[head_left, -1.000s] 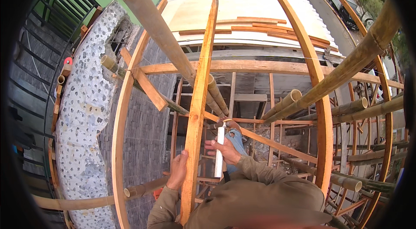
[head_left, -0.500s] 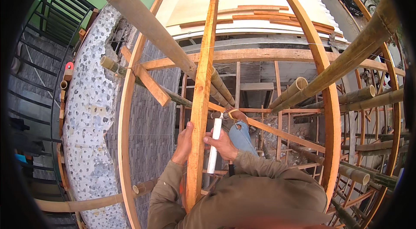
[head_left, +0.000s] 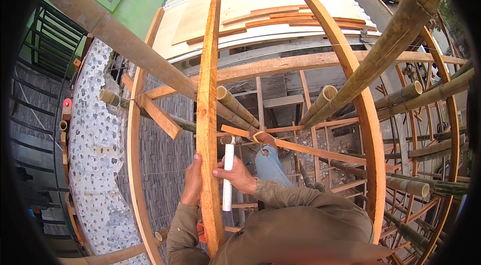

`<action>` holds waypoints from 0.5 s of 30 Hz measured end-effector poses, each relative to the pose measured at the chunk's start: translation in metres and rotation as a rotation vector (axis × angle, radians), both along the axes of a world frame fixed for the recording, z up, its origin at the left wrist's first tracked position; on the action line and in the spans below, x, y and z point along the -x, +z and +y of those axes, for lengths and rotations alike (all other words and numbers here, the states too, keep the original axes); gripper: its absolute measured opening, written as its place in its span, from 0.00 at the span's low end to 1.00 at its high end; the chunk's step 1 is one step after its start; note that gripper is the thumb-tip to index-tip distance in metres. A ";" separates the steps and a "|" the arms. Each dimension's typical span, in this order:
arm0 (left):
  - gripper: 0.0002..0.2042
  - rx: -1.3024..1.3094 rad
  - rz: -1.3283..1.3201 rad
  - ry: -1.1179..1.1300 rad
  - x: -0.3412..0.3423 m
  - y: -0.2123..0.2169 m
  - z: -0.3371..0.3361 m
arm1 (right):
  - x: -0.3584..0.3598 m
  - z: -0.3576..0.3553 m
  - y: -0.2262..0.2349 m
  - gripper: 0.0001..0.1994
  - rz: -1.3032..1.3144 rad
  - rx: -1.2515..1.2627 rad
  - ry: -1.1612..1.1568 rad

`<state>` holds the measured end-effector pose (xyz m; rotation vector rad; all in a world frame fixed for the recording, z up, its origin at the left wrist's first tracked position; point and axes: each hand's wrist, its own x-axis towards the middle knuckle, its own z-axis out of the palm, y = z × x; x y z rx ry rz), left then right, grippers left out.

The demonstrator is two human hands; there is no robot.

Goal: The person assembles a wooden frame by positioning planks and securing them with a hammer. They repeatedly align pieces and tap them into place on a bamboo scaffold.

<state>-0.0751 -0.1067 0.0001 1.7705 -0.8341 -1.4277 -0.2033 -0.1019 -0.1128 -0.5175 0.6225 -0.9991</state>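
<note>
From where I stood, the middle beam (head_left: 206,114) ran lengthwise before the worker, a hand at each side of it. The left hand (head_left: 192,182) pressed along the beam's left edge; whether its fingers curled underneath I could not tell. The right hand (head_left: 241,177) clasped a white-handled hammer (head_left: 228,185) just right of the beam, head end away from the worker, and its fingertips met the beam's right edge. A second earlier that hand had hung a little clear of the wood; now it had come in, hammer and all. To my mind, that meant the timber was being steadied from both sides, the hammer carried rather than swung. A crossbeam (head_left: 270,68) crossed below the beam, beyond the hands; a denim-clad leg (head_left: 271,167) showed to its right.
</note>
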 end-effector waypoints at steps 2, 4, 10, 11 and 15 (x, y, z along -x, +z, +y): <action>0.36 -0.012 -0.023 -0.007 0.000 0.001 0.001 | 0.000 0.000 0.001 0.22 -0.037 0.011 0.020; 0.35 -0.010 -0.031 -0.013 -0.003 0.000 0.000 | 0.001 -0.001 0.002 0.23 -0.048 0.017 0.027; 0.35 -0.010 -0.063 -0.012 -0.012 -0.015 0.003 | 0.001 -0.003 0.003 0.23 0.075 0.086 -0.001; 0.36 -0.001 -0.071 -0.029 -0.014 -0.016 0.003 | 0.001 -0.002 0.003 0.22 0.071 0.102 -0.031; 0.36 -0.012 -0.100 -0.083 -0.018 -0.017 0.003 | -0.001 0.000 0.001 0.23 0.053 0.123 -0.026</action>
